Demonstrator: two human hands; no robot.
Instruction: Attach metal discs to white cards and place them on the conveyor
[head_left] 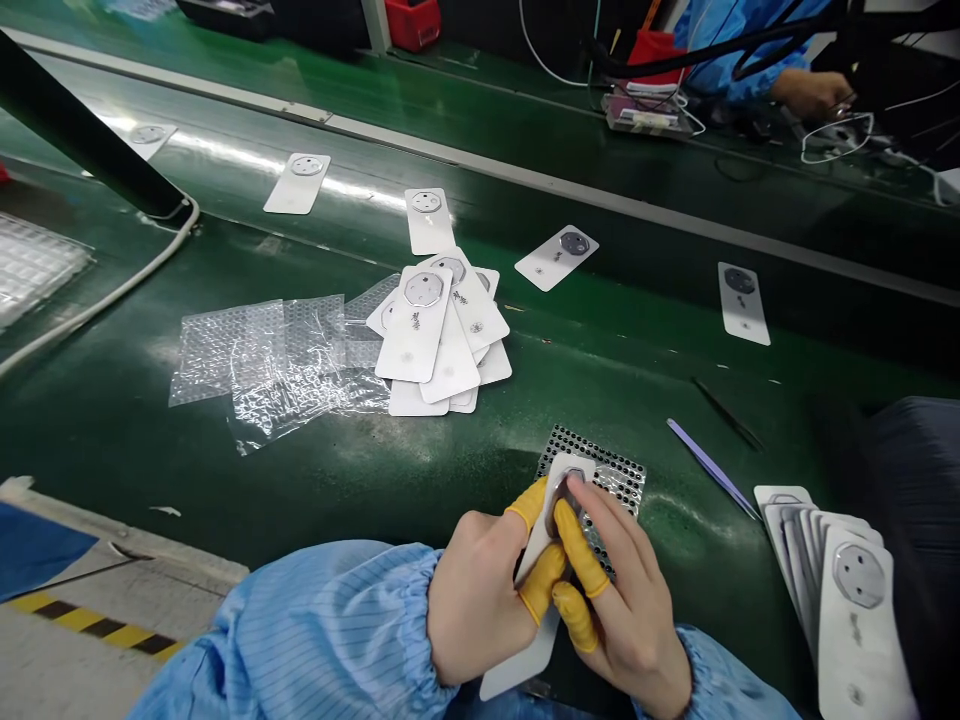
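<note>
My left hand, with yellow finger cots on its thumb and forefinger, grips a white phone back cover, tilted up on its edge. My right hand is bent against the same cover, its fingertips on the round camera ring near the top. Yellow cots cover its thumb and one finger. Whether a small part sits under those fingertips is hidden. Beneath the hands lies a sheet of black dots, partly covered.
Loose white covers lie in a pile on the green bench, beside bubble-wrap bags. More covers fan out in a stack at right. Purple tweezers and dark tweezers lie nearby. Across the bench, a co-worker's hand shows.
</note>
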